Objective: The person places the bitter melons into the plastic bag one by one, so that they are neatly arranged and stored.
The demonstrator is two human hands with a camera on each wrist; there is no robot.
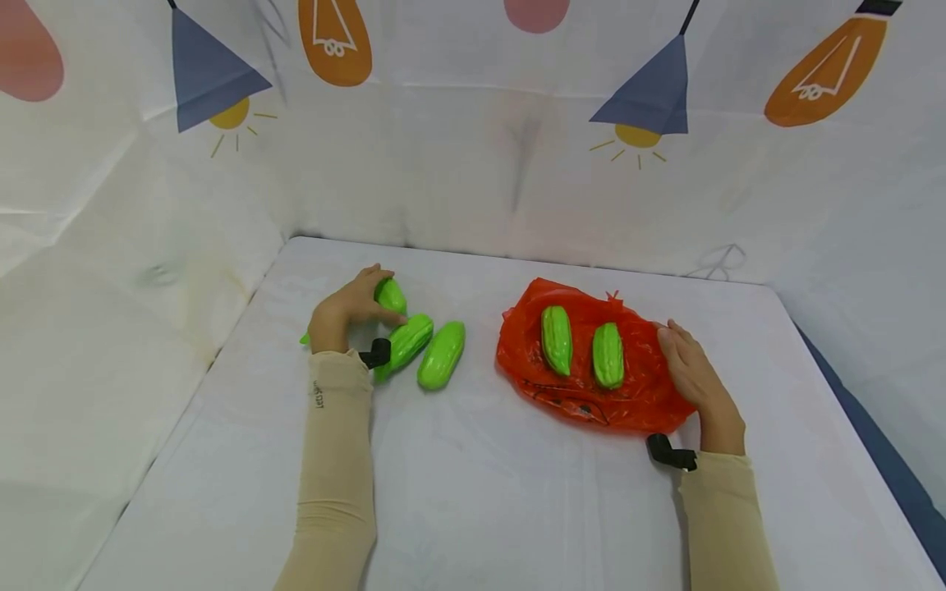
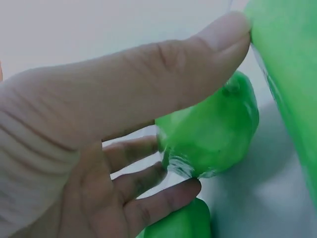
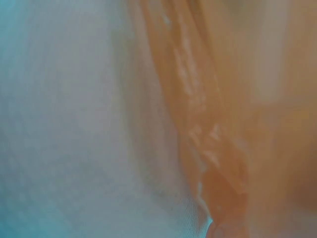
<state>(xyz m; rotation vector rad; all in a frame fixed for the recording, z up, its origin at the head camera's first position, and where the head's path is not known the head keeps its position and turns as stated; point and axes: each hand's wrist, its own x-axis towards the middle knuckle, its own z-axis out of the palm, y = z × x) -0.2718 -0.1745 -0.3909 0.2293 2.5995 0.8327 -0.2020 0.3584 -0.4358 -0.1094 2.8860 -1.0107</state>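
The left hand (image 1: 346, 310) curls its fingers (image 2: 163, 198) and thumb around the far-left bitter gourd (image 1: 391, 295), beside two more on the table (image 1: 473, 492). The right hand (image 1: 691, 373) rests flat on the red plastic bag (image 1: 576, 394), which carries two gourds. This looks like the pick-up step; next the gourd needs lifting clear and carrying right to the bag.

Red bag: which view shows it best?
Head view. The whole red bag lies flat on the table, two green gourds on top, the right hand resting on its edge. Right wrist shows only a blurred orange-red fold. Left wrist shows none of it.
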